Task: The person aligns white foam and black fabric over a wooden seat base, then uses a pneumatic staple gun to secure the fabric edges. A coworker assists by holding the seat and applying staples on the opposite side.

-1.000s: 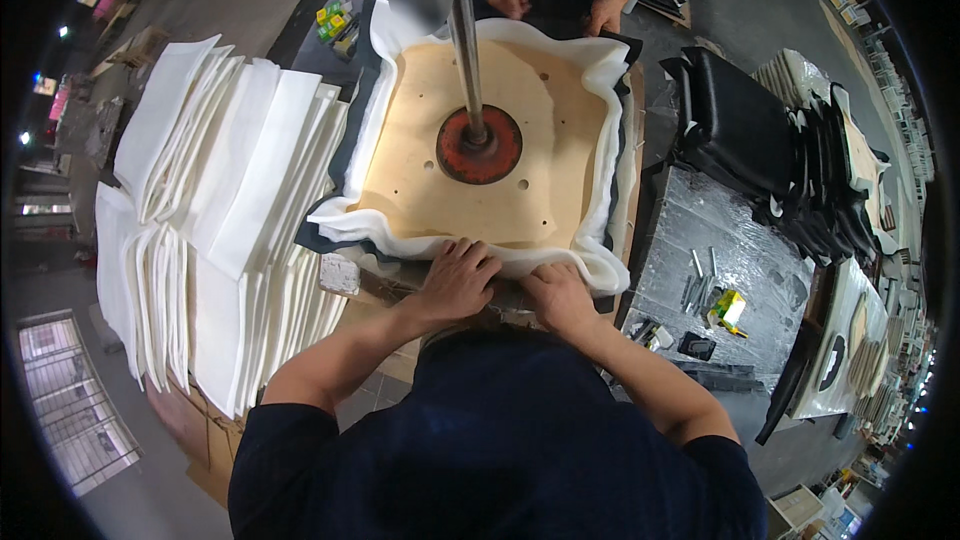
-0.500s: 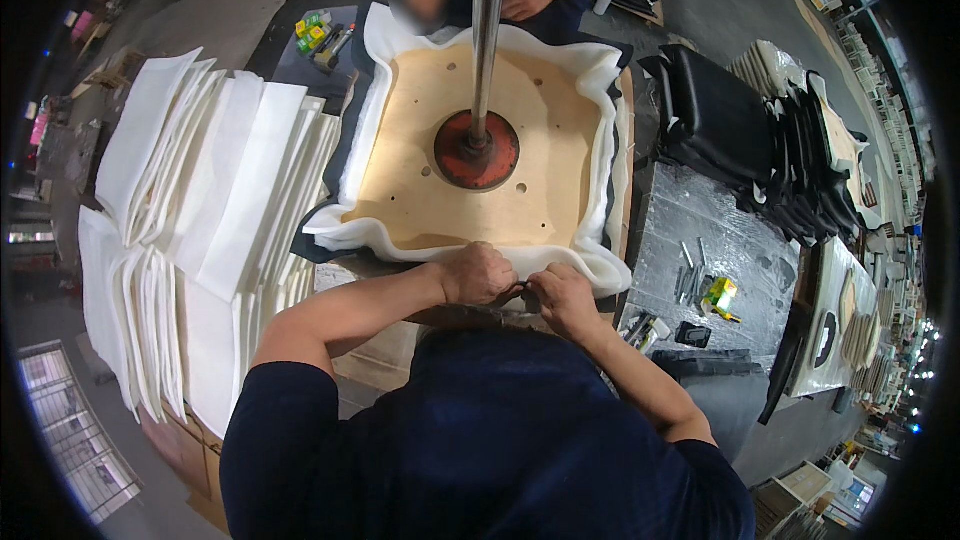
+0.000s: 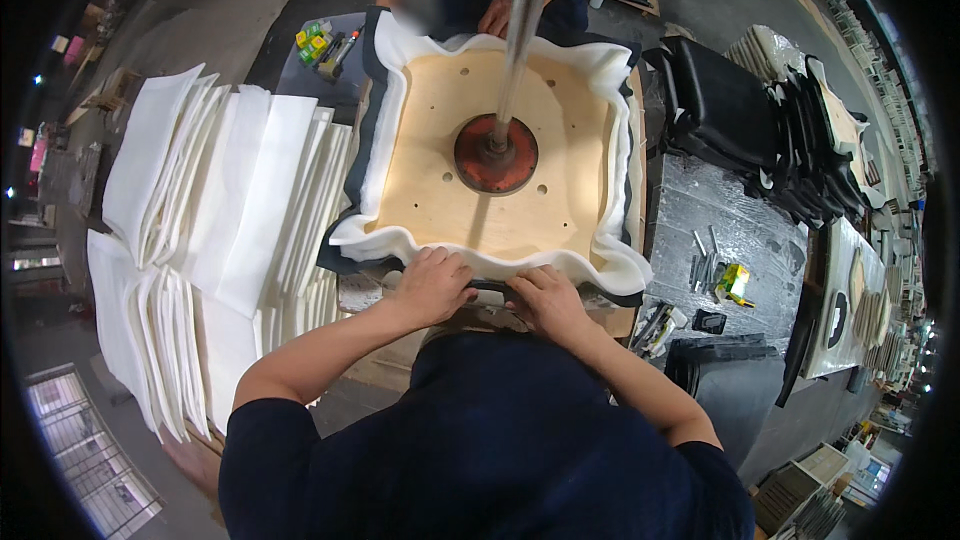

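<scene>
A square wooden panel point(image 3: 420, 130) lies in front of me, ringed by wavy white padding point(image 3: 625, 165) with a black cover point(image 3: 352, 190) showing outside it. On its middle rests a round red press plate point(image 3: 472, 168), below an upright metal rod point(image 3: 527, 25). At the near edge, my left hand point(image 3: 433, 285) is closed on the rim of the black cover, fingers over the padding. To its right my right hand point(image 3: 548, 302) grips the same rim, a short dark strip of cover stretched between them. My thumbs are partly hidden beneath.
Tall stacks of white padding sheets point(image 3: 230, 190) stand at left. A co-worker's hand point(image 3: 497, 15) is at the panel's far side. On the right, a plastic-covered table point(image 3: 700, 200) carries metal tubes point(image 3: 707, 260), a yellow-green box point(image 3: 735, 283) and black upholstered pieces point(image 3: 722, 110).
My hands have moved apart along the near edge, the left one going left, and the dark cover rim now shows between them. The view has shifted slightly.
</scene>
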{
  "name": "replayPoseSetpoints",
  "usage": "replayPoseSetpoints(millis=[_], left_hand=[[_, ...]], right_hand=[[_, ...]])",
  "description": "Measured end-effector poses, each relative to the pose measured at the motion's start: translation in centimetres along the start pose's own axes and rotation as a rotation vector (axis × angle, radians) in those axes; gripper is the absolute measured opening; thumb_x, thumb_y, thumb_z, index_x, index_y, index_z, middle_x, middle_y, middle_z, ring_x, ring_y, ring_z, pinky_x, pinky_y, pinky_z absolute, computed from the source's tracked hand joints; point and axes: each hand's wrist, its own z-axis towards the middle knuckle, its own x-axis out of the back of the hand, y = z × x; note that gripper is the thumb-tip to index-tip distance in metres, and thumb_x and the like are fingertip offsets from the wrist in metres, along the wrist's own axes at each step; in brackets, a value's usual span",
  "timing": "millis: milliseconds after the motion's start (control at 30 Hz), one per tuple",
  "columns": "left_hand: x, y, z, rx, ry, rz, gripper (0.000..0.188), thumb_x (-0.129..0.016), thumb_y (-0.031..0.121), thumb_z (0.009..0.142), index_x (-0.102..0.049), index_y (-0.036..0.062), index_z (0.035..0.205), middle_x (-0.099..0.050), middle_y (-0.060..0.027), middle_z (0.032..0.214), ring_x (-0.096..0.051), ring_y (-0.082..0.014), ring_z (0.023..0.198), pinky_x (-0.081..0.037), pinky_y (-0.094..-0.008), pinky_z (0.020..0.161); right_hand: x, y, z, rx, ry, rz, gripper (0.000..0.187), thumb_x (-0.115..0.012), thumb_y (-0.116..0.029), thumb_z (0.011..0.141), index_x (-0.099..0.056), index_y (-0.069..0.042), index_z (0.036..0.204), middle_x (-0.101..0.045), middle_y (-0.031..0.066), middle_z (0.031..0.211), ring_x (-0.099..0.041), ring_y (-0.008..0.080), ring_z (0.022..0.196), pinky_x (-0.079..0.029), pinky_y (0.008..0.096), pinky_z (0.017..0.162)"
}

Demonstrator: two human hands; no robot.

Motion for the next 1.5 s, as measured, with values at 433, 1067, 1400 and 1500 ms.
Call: replayPoseSetpoints(millis=[433, 1067, 1400, 1500], left_hand=[[-2.3, -5.2, 4.1, -0.484, 0.064, -0.195, 0.023, -0.075, 0.028, 0.098, -0.063, 0.012, 0.087, -0.066, -0.0071, 0.083, -0.068, -0.0305, 0.075, -0.053, -0.0459, 0.07], [4.7, -15.4, -1.5, -0.376, -0.106, 0.026, 0.011, -0.075, 0.025, 0.095, -0.068, 0.0161, 0.096, -0.066, -0.0028, 0.089, -0.069, -0.0249, 0.082, -0.048, -0.0415, 0.077], [7.5, -15.5, -3.0, -0.332, -0.102, -0.004, 0.019, -0.079, 0.025, 0.088, -0.07, 0.0117, 0.099, -0.067, -0.0065, 0.093, -0.068, -0.0302, 0.102, -0.051, -0.0441, 0.089], [8.9, -16.5, -4.6, -0.279, -0.131, 0.083, 0.023, -0.082, 0.025, 0.085, -0.069, 0.0108, 0.097, -0.065, -0.0067, 0.095, -0.065, -0.0327, 0.105, -0.05, -0.0479, 0.094]], right_hand=[[-2.8, -1.1, 0.8, -0.278, 0.016, -0.024, 0.026, -0.075, -0.007, 0.083, -0.075, -0.009, 0.11, -0.068, 0.0126, 0.098, -0.068, 0.0383, 0.098, -0.057, 0.0506, 0.084], [-8.0, -5.7, 7.7, -0.294, -0.029, 0.033, 0.016, -0.074, -0.012, 0.087, -0.073, -0.012, 0.103, -0.069, 0.0114, 0.097, -0.069, 0.035, 0.095, -0.058, 0.0475, 0.081], [-7.9, -5.7, 5.1, -0.199, 0.038, 0.01, 0.027, -0.073, -0.012, 0.085, -0.074, -0.012, 0.111, -0.068, 0.0116, 0.103, -0.068, 0.035, 0.101, -0.058, 0.0467, 0.088], [-4.8, -5.5, 2.5, -0.223, 0.056, -0.179, 0.039, -0.073, -0.012, 0.084, -0.072, -0.012, 0.123, -0.067, 0.0085, 0.11, -0.066, 0.0324, 0.108, -0.055, 0.0451, 0.094]])
